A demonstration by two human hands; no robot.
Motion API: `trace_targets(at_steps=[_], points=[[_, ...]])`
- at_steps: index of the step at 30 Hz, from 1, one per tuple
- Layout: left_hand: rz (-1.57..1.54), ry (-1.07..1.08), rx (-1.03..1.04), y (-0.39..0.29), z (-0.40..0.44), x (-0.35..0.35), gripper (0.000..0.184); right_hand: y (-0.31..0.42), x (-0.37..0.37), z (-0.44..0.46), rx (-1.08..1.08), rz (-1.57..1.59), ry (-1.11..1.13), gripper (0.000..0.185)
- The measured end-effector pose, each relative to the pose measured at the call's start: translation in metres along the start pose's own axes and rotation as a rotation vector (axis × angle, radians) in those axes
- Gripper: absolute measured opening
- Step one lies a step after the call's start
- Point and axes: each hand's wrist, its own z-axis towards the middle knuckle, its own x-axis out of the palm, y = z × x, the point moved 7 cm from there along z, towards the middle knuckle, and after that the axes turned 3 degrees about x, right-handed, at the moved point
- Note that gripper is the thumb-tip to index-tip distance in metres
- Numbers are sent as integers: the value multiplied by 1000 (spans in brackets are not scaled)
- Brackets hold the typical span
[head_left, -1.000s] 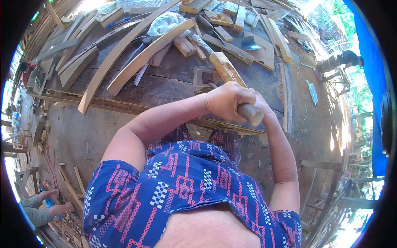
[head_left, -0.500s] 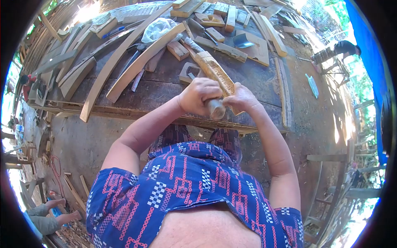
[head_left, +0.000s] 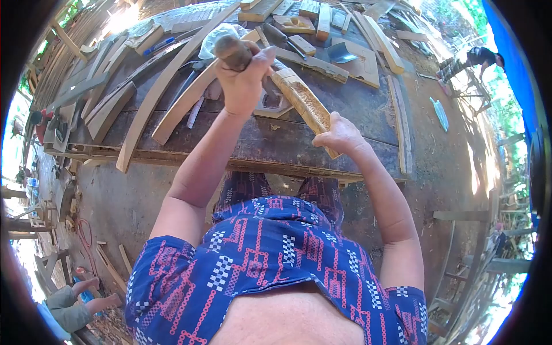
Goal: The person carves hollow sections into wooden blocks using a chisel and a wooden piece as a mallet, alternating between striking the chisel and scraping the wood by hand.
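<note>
My left hand [head_left: 244, 80] is raised over the bench, its fingers wrapped round a tool with a thick, rounded wooden handle [head_left: 233, 53]. The tool's working end is hidden behind the hand. Lower and to the right, my right hand [head_left: 343, 135] grips the near end of a long piece of wood [head_left: 307, 103]. A rough hollow is chipped along the upper face of that piece. It slants away from me over the workbench [head_left: 259, 141], and its far end passes behind my left hand.
Curved wooden slats [head_left: 172, 118] lie at left on the bench, beside a clear plastic bag [head_left: 214, 38]. Wood blocks [head_left: 293, 24], a board with a bluish metal piece [head_left: 343, 53] and a long strip [head_left: 399, 123] lie around. Other people's legs [head_left: 86, 296] show at lower left.
My left hand has swung up and away to the left with the tool, off the hollowed wood. My right hand keeps its grip on the wood, almost in the same place.
</note>
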Motion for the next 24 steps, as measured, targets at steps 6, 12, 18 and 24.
trace_targets(at_steps=[6,12,18,24], points=[[75,-31,-26,26,-5,-4,18,-1,1,-1,-1,0,1,73],[50,-93,-51,33,-2,-9,23,0,2,1,-3,-12,23,74],[85,-105,-31,35,1,-9,23,-1,3,0,-1,-17,27,74],[106,-116,-67,40,-4,-12,24,-2,3,1,7,-23,32,75]])
